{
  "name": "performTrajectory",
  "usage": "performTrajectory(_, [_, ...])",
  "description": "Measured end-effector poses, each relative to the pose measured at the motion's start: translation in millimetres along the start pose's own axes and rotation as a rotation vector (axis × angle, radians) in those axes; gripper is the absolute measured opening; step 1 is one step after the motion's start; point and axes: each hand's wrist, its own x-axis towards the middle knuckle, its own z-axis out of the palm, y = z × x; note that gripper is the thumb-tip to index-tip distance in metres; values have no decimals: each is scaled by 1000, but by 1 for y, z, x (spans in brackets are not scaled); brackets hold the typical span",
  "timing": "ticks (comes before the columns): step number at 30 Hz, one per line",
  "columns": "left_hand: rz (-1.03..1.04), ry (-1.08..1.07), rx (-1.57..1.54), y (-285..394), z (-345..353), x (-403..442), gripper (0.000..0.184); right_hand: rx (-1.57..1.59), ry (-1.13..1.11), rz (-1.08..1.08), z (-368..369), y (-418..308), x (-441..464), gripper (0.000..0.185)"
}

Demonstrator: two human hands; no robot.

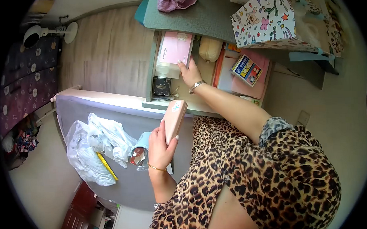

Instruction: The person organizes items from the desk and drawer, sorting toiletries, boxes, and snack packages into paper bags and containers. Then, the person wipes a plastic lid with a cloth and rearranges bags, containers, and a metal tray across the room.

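My left hand (160, 145) is closed round a pale pink oblong case (176, 118) with a small sticker near its far end. It holds the case above the grey surface, beside the drawer's front. My right hand (191, 75) reaches into the open drawer (210, 105). Its thumb lies on the edge of a flat pink box (176, 48), and the fingers go down along that box's side, partly hidden. Under the pink box shows a clear plastic container (165, 69). Close by in the drawer are a small black box (162, 86) and a beige rounded pouch (210, 49).
A colourful small box (246, 70) lies at the drawer's right end. Above the drawer, the grey desktop (212, 16) bears a purple cloth (176, 1) and a patterned gift bag (265, 20). White plastic bags (90, 154) and a light blue cup (143, 141) lie on the grey surface at left.
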Motion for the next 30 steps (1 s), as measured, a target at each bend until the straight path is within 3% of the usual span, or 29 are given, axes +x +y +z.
performTrajectory(4, [9, -5, -16, -5, 5, -1, 65, 17, -153, 60, -15, 7, 12, 57])
performTrajectory(7, [178, -76, 65, 3, 2, 18, 67, 30, -142, -6, -17, 10, 15, 60])
performTrajectory(9, [400, -227, -90, 6, 6, 49, 70, 16, -120, -40, -14, 17, 18, 63])
performTrajectory(11, [638, -346, -40, 7, 25, 80, 70, 81, -242, 88, -27, -12, 17, 69])
performTrajectory(14, [668, -563, 8, 1, 66, 107, 70, 134, -325, 181, -31, -25, 19, 74])
performTrajectory(17, [550, -638, -59, 14, 64, 112, 63, 162, -324, 209, -27, -27, 19, 75])
performTrajectory(21, [597, -608, -190, 1, 74, 117, 61, 243, -244, 101, -22, -28, 8, 72])
performTrajectory(24, [529, -693, -233, -7, 80, 101, 59, 133, -241, 60, -14, -4, 14, 72])
performTrajectory(30, [583, -618, -238, -7, 90, 97, 59, -143, -111, 46, -3, -12, 13, 72])
